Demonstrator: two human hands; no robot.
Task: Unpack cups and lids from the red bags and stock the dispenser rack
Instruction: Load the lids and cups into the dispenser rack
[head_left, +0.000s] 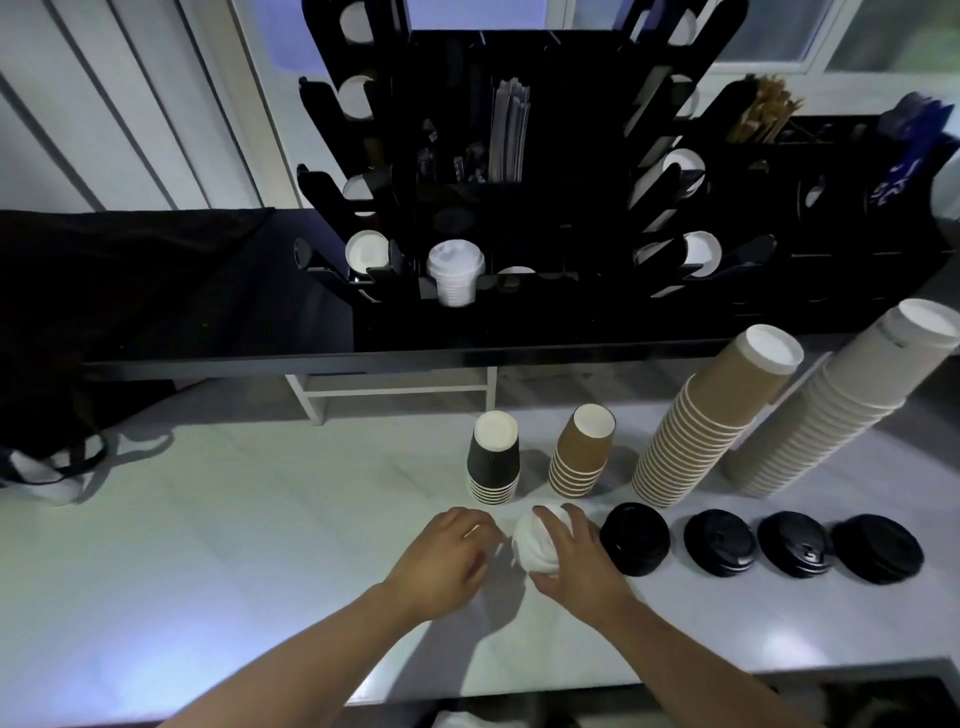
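Right hand (574, 558) grips white lid stack (537, 543) on counter (234, 519), beside black lids (635, 538). Left hand (447, 556) alongside, fingers loosely curled, holding nothing. Risk: loose stack could fan apart when lifted toward rack (519, 156).

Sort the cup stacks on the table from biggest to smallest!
1. Tall white paper cup stack and tall brown paper cup stack: too alike to rank.
2. Short brown cup stack and short black ribbed cup stack: also alike.
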